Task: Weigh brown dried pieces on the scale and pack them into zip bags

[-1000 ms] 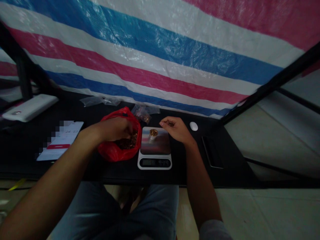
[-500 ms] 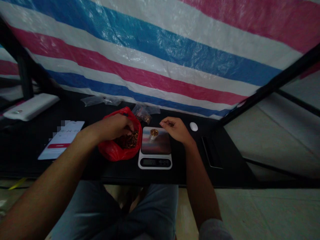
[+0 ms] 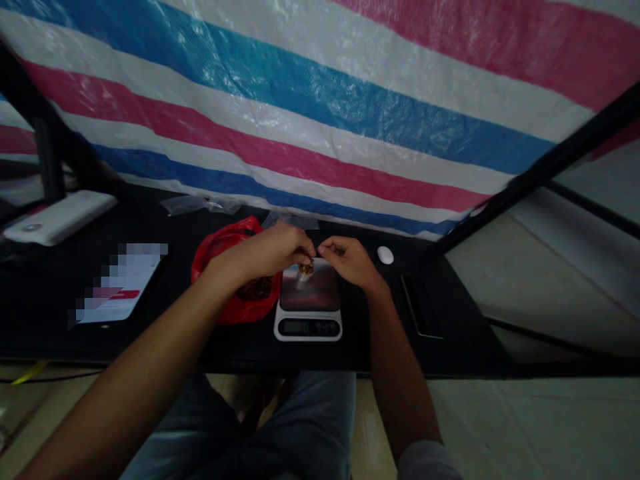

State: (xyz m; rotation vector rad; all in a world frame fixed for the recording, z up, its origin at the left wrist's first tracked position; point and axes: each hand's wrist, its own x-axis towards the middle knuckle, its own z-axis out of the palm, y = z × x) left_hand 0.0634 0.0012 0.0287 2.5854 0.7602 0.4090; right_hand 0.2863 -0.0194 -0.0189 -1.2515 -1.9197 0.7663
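- Step, judged: left hand (image 3: 265, 250) curled, fingertips pinched above the small cup (image 3: 306, 269) of brown pieces; any hold cannot be told; a low, careful release is called for
- Right hand (image 3: 347, 260) half-curled just right of the cup, finger and thumb together, hold unclear
- Cup stands on the digital scale (image 3: 308, 327); red plastic bag (image 3: 220, 243) lies just left of the scale
- Count: one cup, one scale, one red bag

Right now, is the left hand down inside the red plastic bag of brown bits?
No, the left hand is out over the white digital kitchen scale, its fingertips next to the small brown-filled cylinder.
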